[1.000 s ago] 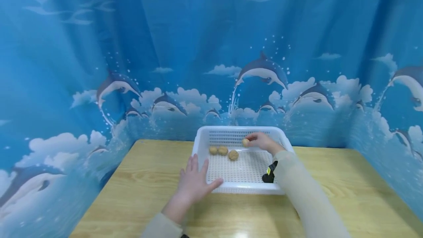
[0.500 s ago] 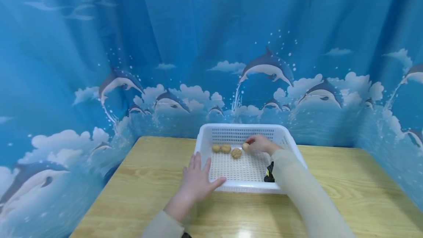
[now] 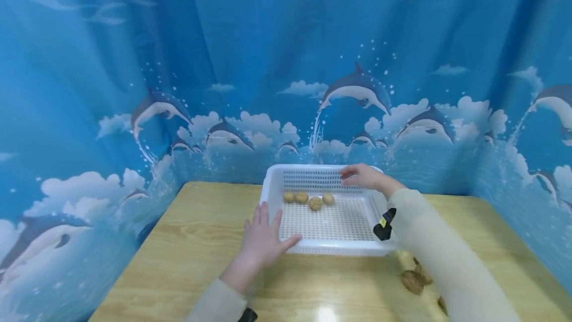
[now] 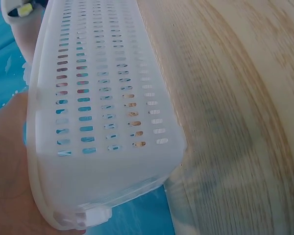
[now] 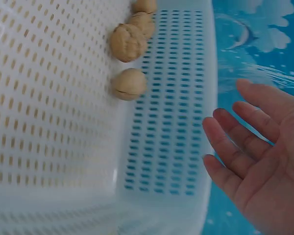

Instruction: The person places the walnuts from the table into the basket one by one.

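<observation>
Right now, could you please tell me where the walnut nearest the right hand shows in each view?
Head: walnut, right end of the row in the basket.
Left wrist: not visible as such.
Right wrist: upper middle, by the wall.
Shared landmark: the basket's slotted wall.

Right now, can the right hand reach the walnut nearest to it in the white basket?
Probably yes. The right hand is open above the basket's far rim, and the nearest walnut lies uncovered on the basket floor just below it. Nothing stands between them; the left hand rests at the near corner.
</observation>
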`<state>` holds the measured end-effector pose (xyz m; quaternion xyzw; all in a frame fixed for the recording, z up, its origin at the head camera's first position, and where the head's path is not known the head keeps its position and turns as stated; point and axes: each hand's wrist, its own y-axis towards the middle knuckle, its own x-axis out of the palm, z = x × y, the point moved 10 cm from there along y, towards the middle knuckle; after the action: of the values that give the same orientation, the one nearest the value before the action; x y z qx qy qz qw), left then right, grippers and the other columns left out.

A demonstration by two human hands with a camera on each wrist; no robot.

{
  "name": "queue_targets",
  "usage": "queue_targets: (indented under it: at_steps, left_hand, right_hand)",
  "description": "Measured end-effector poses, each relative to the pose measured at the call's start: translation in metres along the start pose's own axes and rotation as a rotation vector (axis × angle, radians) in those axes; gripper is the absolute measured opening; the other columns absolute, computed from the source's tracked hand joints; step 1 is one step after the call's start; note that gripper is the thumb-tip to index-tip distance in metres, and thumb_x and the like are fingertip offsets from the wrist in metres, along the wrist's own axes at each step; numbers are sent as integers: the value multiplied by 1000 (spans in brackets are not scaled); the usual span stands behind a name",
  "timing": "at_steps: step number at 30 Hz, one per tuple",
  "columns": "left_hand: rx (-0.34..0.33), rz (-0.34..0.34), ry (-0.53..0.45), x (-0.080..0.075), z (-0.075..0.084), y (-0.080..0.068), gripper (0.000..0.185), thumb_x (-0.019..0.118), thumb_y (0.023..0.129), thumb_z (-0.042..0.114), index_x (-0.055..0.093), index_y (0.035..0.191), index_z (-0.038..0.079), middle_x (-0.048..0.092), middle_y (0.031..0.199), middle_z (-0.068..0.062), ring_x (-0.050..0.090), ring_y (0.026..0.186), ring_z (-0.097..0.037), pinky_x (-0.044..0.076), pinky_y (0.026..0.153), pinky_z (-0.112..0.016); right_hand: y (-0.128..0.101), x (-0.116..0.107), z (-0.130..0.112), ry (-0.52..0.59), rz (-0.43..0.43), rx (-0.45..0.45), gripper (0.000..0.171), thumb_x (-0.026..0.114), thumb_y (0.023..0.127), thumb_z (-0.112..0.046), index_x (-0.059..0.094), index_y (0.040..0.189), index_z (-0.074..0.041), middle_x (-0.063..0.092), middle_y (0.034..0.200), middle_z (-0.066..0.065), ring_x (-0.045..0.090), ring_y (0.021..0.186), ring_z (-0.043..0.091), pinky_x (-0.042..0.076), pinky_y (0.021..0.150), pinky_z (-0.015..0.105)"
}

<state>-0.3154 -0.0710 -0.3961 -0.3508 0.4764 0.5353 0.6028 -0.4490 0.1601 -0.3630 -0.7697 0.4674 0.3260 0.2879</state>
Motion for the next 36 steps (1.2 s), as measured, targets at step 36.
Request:
queue_targets:
  at_steps: [36]
  left_hand:
    - [-1,-47,20,2,-6,3,92,39,81,75,30,146,11,7,153,-23,4,139,-40,7,105,-65]
  right_hand:
    - [-191,8,140,114,117,47,52,57,93,-18,41,128,17,49,122,36,53,107,45,50,83,47]
